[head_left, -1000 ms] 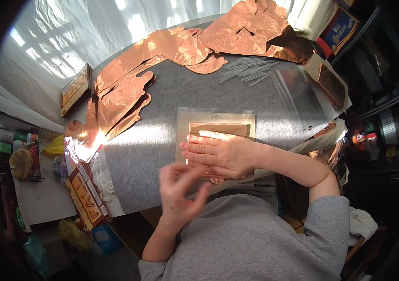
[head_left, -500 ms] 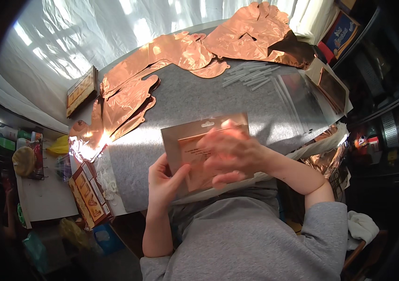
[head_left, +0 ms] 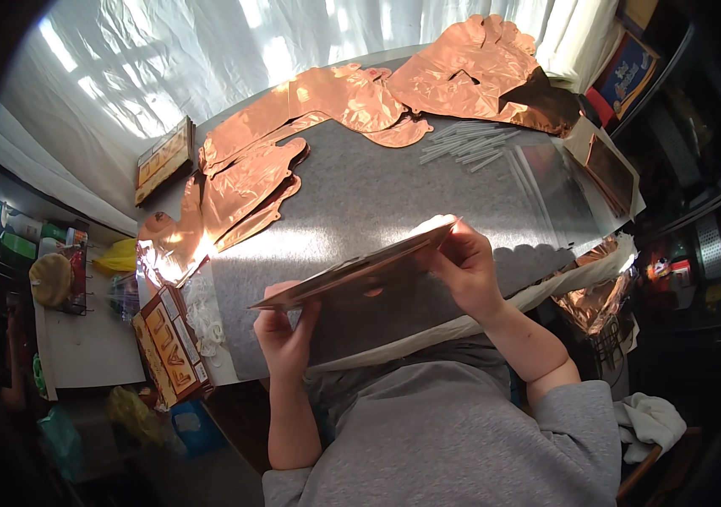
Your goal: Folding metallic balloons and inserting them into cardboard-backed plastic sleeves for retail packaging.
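Note:
A flat clear plastic packet [head_left: 352, 275] with a copper-coloured sheet and printed text inside is held above the near middle of the table. It is tilted so that I see it almost edge-on, its right end higher than its left. My left hand [head_left: 286, 334] pinches its left end, thumb underneath. Around the right end the fingers of my right hand [head_left: 466, 269] are closed. Flat copper foil balloons [head_left: 246, 190] lie in piles along the far and left sides of the table. Several clear plastic straws [head_left: 470, 144] lie at the far right.
Clear plastic bags [head_left: 546, 182] lie on the grey table cover [head_left: 360, 186], beside a stack of copper-coloured packets [head_left: 607, 173]. Printed packet stacks stand at the far left [head_left: 164, 165] and near left [head_left: 170, 351], the latter by tangled white ribbon [head_left: 202, 314]. A white curtain [head_left: 208, 59] hangs behind.
The packet has tipped from facing me to nearly edge-on. My right hand has moved from across its face to its right end. My left hand still holds the left end.

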### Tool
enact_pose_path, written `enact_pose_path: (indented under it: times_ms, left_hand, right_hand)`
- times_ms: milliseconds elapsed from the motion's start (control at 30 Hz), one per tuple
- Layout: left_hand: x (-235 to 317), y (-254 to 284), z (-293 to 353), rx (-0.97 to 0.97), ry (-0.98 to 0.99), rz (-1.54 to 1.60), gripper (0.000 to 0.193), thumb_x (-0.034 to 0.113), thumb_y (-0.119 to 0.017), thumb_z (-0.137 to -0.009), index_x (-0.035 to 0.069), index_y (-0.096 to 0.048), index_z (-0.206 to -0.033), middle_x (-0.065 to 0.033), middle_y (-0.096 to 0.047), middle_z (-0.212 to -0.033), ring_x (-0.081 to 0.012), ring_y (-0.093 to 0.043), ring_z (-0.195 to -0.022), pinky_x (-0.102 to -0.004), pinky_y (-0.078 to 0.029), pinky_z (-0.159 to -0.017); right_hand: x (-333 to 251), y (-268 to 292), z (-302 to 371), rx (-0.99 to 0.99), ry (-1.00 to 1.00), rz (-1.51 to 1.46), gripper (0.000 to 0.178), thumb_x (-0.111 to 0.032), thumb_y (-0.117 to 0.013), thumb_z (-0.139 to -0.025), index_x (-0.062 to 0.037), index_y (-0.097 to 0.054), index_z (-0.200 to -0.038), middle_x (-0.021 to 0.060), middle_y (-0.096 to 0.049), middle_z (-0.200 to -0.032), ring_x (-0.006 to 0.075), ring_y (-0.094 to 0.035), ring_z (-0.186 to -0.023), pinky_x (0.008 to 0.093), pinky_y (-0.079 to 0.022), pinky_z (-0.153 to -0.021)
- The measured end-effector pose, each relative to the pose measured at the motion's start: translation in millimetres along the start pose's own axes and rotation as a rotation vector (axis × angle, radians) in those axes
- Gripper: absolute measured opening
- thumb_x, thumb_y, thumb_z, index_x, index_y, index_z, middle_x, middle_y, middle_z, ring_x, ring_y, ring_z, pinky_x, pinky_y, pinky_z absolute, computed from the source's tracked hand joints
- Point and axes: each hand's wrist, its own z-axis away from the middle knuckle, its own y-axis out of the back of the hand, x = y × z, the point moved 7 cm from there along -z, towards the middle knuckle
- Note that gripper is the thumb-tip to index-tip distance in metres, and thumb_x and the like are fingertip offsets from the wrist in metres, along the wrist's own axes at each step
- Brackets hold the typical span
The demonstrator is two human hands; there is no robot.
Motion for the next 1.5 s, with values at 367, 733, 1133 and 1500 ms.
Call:
enact_pose_path:
  times_ms: [367,733,1133,1500]
  left_hand:
    - [64.4,-21.3,-11.1,0.065,-0.343,0.259,0.015,0.017,-0.067,-0.106,0.002,-0.069,-0.104,-0.016,-0.078,-0.103,-0.0268,-0.072,-0.101,-0.0605,-0.047,-0.113]
    - [60.8,-21.1,-10.7,0.188,-0.323,0.282,0.02,0.018,-0.067,-0.108,-0.001,-0.069,-0.106,-0.0151,-0.077,-0.101,-0.0235,-0.073,-0.099,-0.0604,-0.052,-0.111]
    - [33.8,-11.0,-7.4,0.086,-0.378,0.253,0.036,0.034,-0.066,-0.108,0.0,-0.068,-0.12,-0.0171,-0.077,-0.113,-0.0319,-0.075,-0.112,-0.0607,-0.056,-0.108]
    - [-4.9,-5.5,-3.5,0.103,-0.178,-0.001,0.03,0.003,-0.08,-0.096,-0.003,-0.071,-0.123,-0.0159,-0.077,-0.116,-0.0224,-0.073,-0.111,-0.0391,-0.054,-0.106]
  right_hand:
    - [-19.7,-9.3,-0.6,0.001,0.085,0.068,0.027,-0.007,-0.073,-0.102,-0.0001,-0.067,-0.127,0.0155,-0.074,-0.121,0.0208,-0.07,-0.114,0.0361,-0.056,-0.098]
    - [-16.6,-4.6,-0.9,0.084,0.092,-0.002,0.026,-0.025,-0.069,-0.107,-0.0002,-0.077,-0.107,0.0129,-0.077,-0.102,0.0201,-0.068,-0.1,0.0366,-0.05,-0.096]
    - [-3.7,0.5,-1.4,0.104,0.037,-0.053,0.022,-0.02,-0.068,-0.108,0.0006,-0.075,-0.112,0.0126,-0.078,-0.108,0.0191,-0.072,-0.1,0.0365,-0.054,-0.096]
    - [14.0,12.7,0.6,0.033,0.019,-0.05,0.035,-0.027,-0.072,-0.105,0.0011,-0.068,-0.127,0.0133,-0.075,-0.121,0.0193,-0.07,-0.111,0.0374,-0.053,-0.102]
